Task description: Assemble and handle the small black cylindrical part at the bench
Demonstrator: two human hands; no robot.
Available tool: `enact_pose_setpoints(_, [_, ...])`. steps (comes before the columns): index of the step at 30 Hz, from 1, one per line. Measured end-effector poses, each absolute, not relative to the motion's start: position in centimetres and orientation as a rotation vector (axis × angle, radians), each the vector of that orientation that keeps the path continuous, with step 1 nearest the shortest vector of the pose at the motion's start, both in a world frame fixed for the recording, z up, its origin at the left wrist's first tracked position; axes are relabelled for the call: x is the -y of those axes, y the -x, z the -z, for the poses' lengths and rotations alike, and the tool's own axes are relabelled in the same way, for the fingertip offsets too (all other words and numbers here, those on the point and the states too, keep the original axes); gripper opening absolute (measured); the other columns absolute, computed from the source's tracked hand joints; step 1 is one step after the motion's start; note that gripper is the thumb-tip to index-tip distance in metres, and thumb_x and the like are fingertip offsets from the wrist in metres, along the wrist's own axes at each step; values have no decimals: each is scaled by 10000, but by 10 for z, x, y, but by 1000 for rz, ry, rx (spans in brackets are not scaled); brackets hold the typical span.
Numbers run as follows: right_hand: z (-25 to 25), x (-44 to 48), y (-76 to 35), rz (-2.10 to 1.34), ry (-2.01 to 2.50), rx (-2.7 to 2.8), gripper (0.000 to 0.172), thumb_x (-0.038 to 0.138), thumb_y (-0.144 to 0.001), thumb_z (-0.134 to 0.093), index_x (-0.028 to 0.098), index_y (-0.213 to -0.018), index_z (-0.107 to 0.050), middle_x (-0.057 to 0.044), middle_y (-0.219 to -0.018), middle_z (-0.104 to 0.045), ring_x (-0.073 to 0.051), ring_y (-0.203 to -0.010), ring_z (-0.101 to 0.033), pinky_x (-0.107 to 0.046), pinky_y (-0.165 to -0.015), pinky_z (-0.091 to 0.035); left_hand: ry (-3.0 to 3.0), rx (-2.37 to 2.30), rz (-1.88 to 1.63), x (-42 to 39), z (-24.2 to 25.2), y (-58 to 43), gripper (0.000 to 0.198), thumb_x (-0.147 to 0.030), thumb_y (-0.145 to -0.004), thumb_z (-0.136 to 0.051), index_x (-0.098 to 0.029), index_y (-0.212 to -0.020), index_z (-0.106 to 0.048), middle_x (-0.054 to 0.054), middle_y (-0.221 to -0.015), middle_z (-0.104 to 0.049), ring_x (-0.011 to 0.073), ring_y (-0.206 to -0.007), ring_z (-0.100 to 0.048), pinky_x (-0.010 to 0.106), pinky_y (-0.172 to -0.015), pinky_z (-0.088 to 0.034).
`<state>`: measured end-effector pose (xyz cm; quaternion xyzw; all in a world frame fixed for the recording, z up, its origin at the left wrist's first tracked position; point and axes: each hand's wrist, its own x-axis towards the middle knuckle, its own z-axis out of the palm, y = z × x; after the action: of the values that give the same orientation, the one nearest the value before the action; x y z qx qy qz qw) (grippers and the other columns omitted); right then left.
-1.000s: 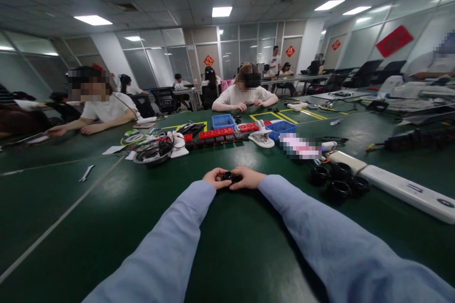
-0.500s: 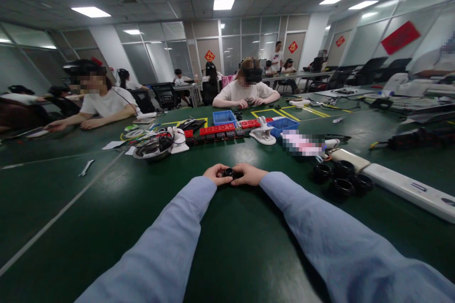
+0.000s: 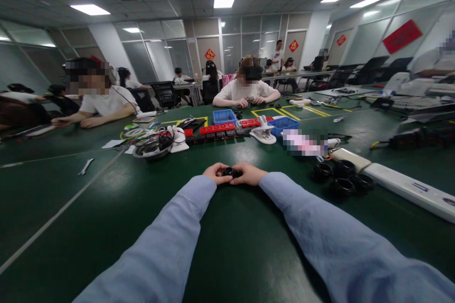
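Observation:
Just above the green table (image 3: 227,232), in the middle of the head view, a small black ring-shaped part (image 3: 228,171) is held between both hands. My left hand (image 3: 215,173) is closed round its left side, thumb along the near edge. From the other side my right hand (image 3: 249,174) grips it too, thumb and fingers meeting the part. The fingers cover much of it, so its exact kind cannot be made out. Several larger glossy black rings (image 3: 343,186) stand in a cluster to the right of my right forearm.
Beyond my hands lies a row of red and black sockets (image 3: 217,129), with blue trays (image 3: 224,117) and a white clamp (image 3: 263,131). A metal bowl (image 3: 151,151) holds cables at left, near a wrench (image 3: 86,166). A long white bar (image 3: 408,189) lies right. Co-workers sit opposite.
My hands stay in nearly the same place, still on the black part, which has shifted or tilted very slightly. The co-worker at left has drawn one hand a little inward.

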<state>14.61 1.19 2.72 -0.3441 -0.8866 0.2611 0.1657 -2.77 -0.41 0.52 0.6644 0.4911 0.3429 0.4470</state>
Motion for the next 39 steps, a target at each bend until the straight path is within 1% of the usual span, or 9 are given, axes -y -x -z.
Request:
enact_pose_setpoints(8, [-26,-10,-145,-682,999,2520,349,403,-577,-611,176,-842,-596,-11,-773,-568,-147,-727,-508,-243,-633,-359,-1664,-1180,-855,4,-4,28,500,-335,-477,-681,-116,-879,-478,-36,-629,-487,23,-452,-356,169,-444,-287])
enact_pose_setpoints(12, [-24,-5,-146,-550,1023,2494,543,478,-528,-618,185,-978,-544,-41,-849,-554,-175,-780,-499,-276,-660,-364,-1752,-1178,-818,4,-4,29,542,-318,-475,-685,-128,-929,-455,-42,-631,-479,27,-453,-364,168,-442,-298])
enact_pose_setpoints(15, [-21,1,-145,-537,1010,2417,621,514,-569,-570,210,-1099,-456,-47,-900,-541,-171,-795,-496,-292,-674,-371,-1755,-1188,-885,6,-4,30,611,-331,-447,-695,-147,-972,-442,-24,-745,-467,15,-453,-363,165,-429,-296])
enact_pose_setpoints(19, [-18,8,-137,-481,1022,2250,610,504,-611,-543,200,-1125,-420,-53,-911,-538,-162,-802,-490,-306,-698,-374,-1715,-1233,-1112,6,-2,30,549,-438,-543,-608,-147,-982,-453,-21,-754,-427,9,-433,-334,168,-411,-277])
enact_pose_setpoints(22, [-19,16,-130,-385,991,2204,474,451,-629,-556,187,-1018,-500,-53,-888,-550,-163,-813,-482,-315,-721,-368,-1693,-1284,-1233,4,1,34,512,-494,-615,-520,-134,-975,-466,-17,-713,-429,24,-440,-336,175,-422,-289])
enact_pose_setpoints(27, [-24,27,-123,-292,940,2069,330,351,-625,-584,193,-910,-530,-35,-854,-563,-160,-806,-473,-316,-729,-365,-1962,-1290,-1083,5,0,42,559,-449,-531,-620,-137,-979,-498,9,-740,-473,97,-620,-443,226,-588,-392])
enact_pose_setpoints(34, [-19,13,-134,-476,1074,1667,274,217,-579,-561,171,-813,-428,-2,-757,-507,-119,-656,-473,-267,-623,-398,-2198,-1463,-802,23,-7,40,637,-454,-500,-641,-178,-1050,-478,32,-845,-516,155,-780,-493,286,-747,-407])
enact_pose_setpoints(37, [-15,3,-140,-589,1112,1588,309,227,-569,-562,174,-825,-396,-9,-794,-512,-119,-675,-490,-278,-646,-406,-2282,-1639,-721,28,-12,40,687,-516,-493,-617,-200,-1085,-468,62,-997,-517,212,-947,-459,330,-849,-352])
enact_pose_setpoints(39, [-15,1,-142,-602,1147,1587,343,256,-568,-572,173,-852,-399,-19,-807,-519,-128,-695,-496,-291,-666,-405,-2349,-1768,-605,28,-14,42,795,-592,-474,-579,-217,-1155,-413,86,-1197,-409,277,-1115,-321,405,-931,-249])
